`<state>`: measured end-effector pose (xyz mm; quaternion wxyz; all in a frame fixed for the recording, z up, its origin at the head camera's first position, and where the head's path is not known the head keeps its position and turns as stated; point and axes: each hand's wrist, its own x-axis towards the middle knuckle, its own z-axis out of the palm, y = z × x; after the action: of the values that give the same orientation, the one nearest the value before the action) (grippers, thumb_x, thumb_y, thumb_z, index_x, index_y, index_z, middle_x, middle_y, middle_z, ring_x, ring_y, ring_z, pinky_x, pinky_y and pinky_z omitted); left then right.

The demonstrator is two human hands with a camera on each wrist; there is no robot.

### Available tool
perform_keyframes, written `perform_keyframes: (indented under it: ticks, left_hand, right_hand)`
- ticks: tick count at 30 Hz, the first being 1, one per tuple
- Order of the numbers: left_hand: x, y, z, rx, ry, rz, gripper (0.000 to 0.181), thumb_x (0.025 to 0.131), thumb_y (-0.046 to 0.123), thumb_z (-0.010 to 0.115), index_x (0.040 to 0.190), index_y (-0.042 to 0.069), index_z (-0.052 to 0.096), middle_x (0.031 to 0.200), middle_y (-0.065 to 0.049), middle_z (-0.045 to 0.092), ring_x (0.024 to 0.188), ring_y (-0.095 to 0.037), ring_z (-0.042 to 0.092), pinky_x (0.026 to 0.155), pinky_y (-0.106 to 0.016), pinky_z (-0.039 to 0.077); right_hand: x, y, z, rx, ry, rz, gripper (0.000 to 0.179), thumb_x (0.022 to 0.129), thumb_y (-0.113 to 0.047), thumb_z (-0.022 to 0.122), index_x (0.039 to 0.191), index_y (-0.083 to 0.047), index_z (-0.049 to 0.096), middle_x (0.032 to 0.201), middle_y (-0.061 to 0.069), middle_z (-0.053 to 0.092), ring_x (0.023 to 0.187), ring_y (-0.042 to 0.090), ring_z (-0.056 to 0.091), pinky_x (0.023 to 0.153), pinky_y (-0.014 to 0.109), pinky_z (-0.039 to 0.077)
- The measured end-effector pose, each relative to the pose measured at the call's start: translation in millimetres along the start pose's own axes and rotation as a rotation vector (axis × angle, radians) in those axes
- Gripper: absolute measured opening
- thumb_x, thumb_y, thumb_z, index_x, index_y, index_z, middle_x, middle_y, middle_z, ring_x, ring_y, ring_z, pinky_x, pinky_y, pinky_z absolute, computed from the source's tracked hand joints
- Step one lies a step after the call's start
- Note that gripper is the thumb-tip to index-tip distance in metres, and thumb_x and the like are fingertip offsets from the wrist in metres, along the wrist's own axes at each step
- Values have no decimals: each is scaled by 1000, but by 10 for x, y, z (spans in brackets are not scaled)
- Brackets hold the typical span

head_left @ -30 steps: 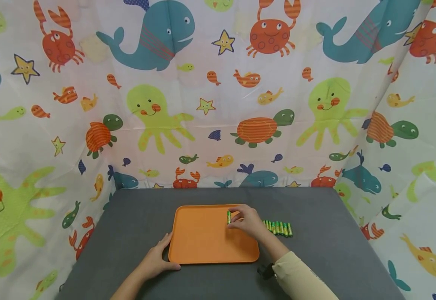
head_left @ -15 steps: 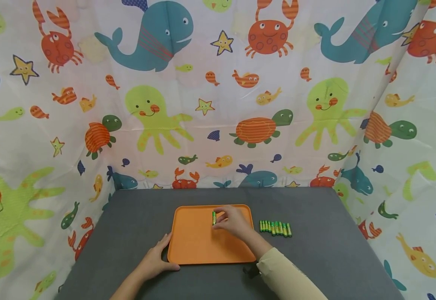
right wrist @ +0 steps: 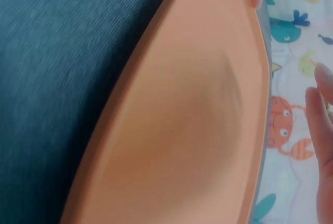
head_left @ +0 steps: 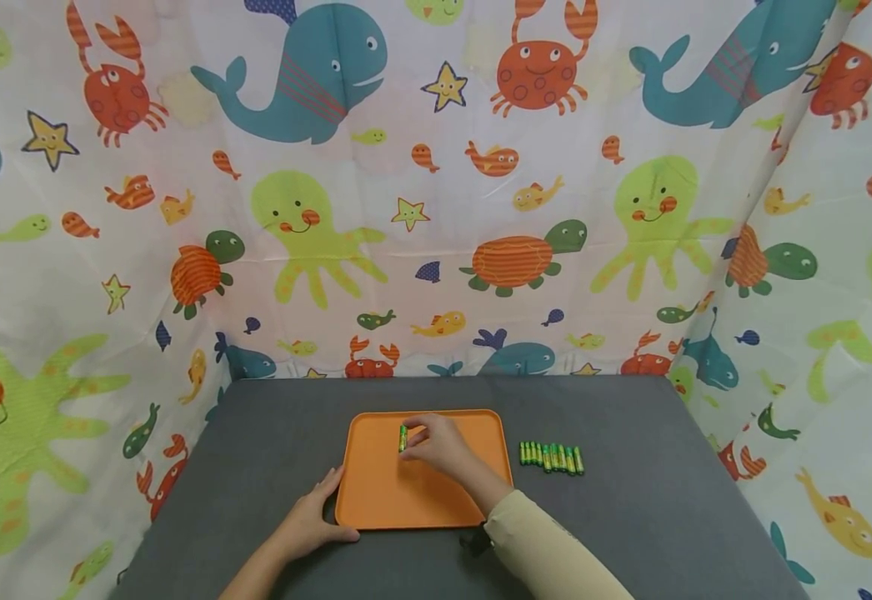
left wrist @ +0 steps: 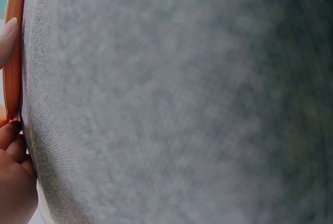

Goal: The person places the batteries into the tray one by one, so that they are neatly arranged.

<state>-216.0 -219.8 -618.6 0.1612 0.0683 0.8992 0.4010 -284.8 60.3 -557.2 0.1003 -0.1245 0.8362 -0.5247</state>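
Right hand (head_left: 436,446) over the orange rectangular tray (head_left: 391,500), left of its middle and toward the far side; thumb and fingers close together, pinching one small green cylindrical battery (head_left: 403,439) with yellow markings. Battery's long axis points away from the viewer or upward; cannot tell which, nor whether it touches the tray. Left hand (head_left: 308,521) at the tray's near left corner, fingers and thumb spread wide, fingertips against the left edge, thumb by the near edge. More green batteries (head_left: 551,457) side by side in a row on the dark grey table (head_left: 646,517), just right of the tray. Pale yellow sleeve (head_left: 548,550) on right arm. White cloth printed with sea animals (head_left: 436,125) behind.
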Motion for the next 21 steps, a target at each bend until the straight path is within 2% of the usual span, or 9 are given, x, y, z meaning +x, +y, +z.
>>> perform_keyframes:
  ticks: [3,11,17,21]
  left_hand:
    - [-9,11,-1,-11,1,-2,123,65,48,93,162,15,25,166,-21,19,152,-48,17,113,-70,25]
    - [-13,-8,1,-12,-6,-31,123,66,49,92,163,18,24,167,-21,18,151,-50,16,112,-72,25]
    - [-14,-16,12,-8,4,-2,122,66,48,92,162,17,25,166,-22,19,151,-51,17,112,-72,25]
    - [0,-37,13,-12,0,14,121,67,49,92,163,18,25,166,-22,18,151,-50,16,112,-72,25]
  right_hand:
    - [24,-6,60,4,14,17,51,81,-11,85,129,-8,68,106,12,71,82,13,69,68,31,58]
    - [117,24,229,-1,6,-4,51,80,-8,85,128,-6,69,111,10,72,84,13,71,69,31,59]
    - [205,80,341,-74,0,-18,48,79,-8,87,124,-4,70,106,9,73,81,9,68,65,26,57]
    - [236,119,405,-54,-20,5,47,79,-7,86,123,-2,70,98,10,73,77,9,66,59,26,56]
